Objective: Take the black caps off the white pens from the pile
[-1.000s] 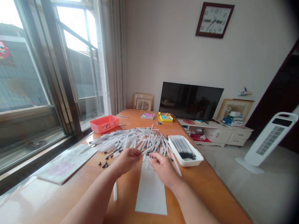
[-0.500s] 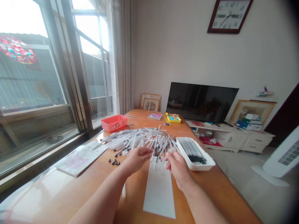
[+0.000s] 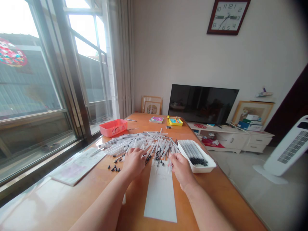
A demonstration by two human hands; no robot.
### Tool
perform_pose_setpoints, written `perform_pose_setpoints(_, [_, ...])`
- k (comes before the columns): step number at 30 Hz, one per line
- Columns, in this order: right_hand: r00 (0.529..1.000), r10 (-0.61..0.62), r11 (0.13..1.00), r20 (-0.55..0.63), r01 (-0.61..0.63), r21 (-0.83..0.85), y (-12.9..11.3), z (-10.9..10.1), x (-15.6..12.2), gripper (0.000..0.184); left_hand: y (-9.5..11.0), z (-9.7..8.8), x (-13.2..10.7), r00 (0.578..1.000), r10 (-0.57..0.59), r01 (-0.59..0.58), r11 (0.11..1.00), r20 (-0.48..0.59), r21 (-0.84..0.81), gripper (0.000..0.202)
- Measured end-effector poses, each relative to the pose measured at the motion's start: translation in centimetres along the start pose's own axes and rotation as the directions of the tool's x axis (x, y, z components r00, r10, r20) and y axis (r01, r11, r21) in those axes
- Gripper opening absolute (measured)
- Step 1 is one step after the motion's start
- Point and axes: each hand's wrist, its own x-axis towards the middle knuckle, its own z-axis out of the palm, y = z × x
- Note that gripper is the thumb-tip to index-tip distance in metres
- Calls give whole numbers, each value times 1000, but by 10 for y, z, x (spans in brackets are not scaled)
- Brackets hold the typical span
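My left hand (image 3: 134,162) reaches over the near edge of a pile of pen parts (image 3: 141,141), clear tubes and black-tipped sticks. Its fingers bend downward, a little apart, with the tips partly hidden, and I see nothing held in them. Between thumb and fingers, my right hand (image 3: 181,168) pinches clear pen barrels (image 3: 170,165), how many I cannot tell. Under and between the hands lies a long white paper strip (image 3: 160,195). Small black caps (image 3: 115,169) are scattered left of my left hand. Beside my right hand stands a white tray (image 3: 211,167) of clear pens with black ends.
A red plastic box (image 3: 113,128) stands at the table's far left. On the left lies a booklet (image 3: 77,166). Farther back are a purple booklet (image 3: 156,119) and a yellow box (image 3: 175,121). A television (image 3: 204,104) and a white fan (image 3: 286,150) stand beyond the table.
My left hand has moved left and away from the right hand, down to the pile. My right hand still holds the clear barrels, now more upright. The view has turned slightly right.
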Motion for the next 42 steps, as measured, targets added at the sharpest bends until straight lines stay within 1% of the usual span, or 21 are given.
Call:
perform_pose_setpoints(2, [1000, 16, 999, 22, -17, 36, -1, -1, 0, 42, 4, 2, -2, 998, 57, -57, 998, 16, 15, 28])
perform_pose_setpoints(4, [999, 21, 999, 24, -22, 43, -4, -1, 0, 41, 6, 3, -4, 997, 74, -75, 997, 31, 35, 28])
perform_pose_setpoints(9, [999, -38, 999, -11, 37, -30, -7, -2, 3, 39, 6, 4, -3, 999, 32, -33, 999, 23, 43, 26])
perform_pose_setpoints(15, [998, -49, 995, -27, 46, -88, -2, -4, 9, 39, 17, 1, 0, 999, -6, 7, 999, -35, 37, 23])
perform_pose_setpoints(19, [995, -78, 993, -56, 73, -93, -2, -6, 11, 38, 26, -2, 8, 1000, 1, 0, 997, -14, 82, 19])
perform_pose_setpoints(24, [991, -118, 989, -67, 111, -100, -6, -9, 9, 36, 38, -3, 29, 998, -4, -8, 982, 65, 190, 19])
perform_pose_setpoints(28, [990, -127, 986, -69, 118, -116, -10, -8, 7, 34, 48, 5, 47, 996, 1, -22, 975, 94, 223, 23])
perform_pose_setpoints(32, [990, -132, 980, -57, 122, -160, -12, -8, 8, 32, 51, 21, 60, 993, -4, -25, 972, 122, 236, 27])
perform_pose_setpoints(37, [985, -155, 975, -78, 140, -173, -13, -10, 9, 33, 48, 36, 65, 992, -61, 35, 972, 108, 230, 36])
perform_pose_setpoints(40, [985, -152, 975, -81, 136, -178, -13, -11, 8, 32, 42, 37, 66, 990, -95, 71, 976, 106, 206, 35])
perform_pose_setpoints(42, [987, -142, 976, -76, 127, -178, -13, -12, 8, 31, 37, 35, 65, 986, -117, 96, 979, 115, 179, 30])
